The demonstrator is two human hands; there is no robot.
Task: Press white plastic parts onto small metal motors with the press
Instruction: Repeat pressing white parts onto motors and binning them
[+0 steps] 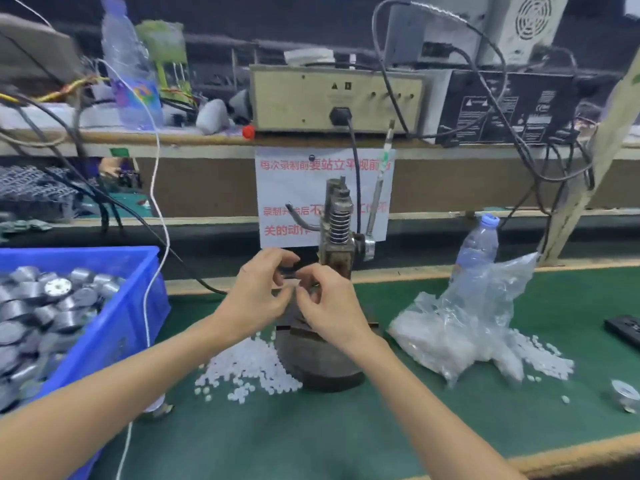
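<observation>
As curled fingers (284, 255) meet before the press (337, 216), left hand (258, 292) pinching a dark part (289, 271), right hand (332, 306) unclear.

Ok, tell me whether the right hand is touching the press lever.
Apart. The head view shows the right hand low in front of the press, by the left hand, while the lever stands clear above it.

Paper sign (291, 188), fixed to the shelf edge behind the press (337, 216), red Chinese print.
Top line: 每次录制前要站立平视前方, end partly covered.
Middle line: begins 录制, rest blurred or hidden.
Bottom line: 关的动作.
Black box (498, 109): white warning triangles, print too small to read.
</observation>
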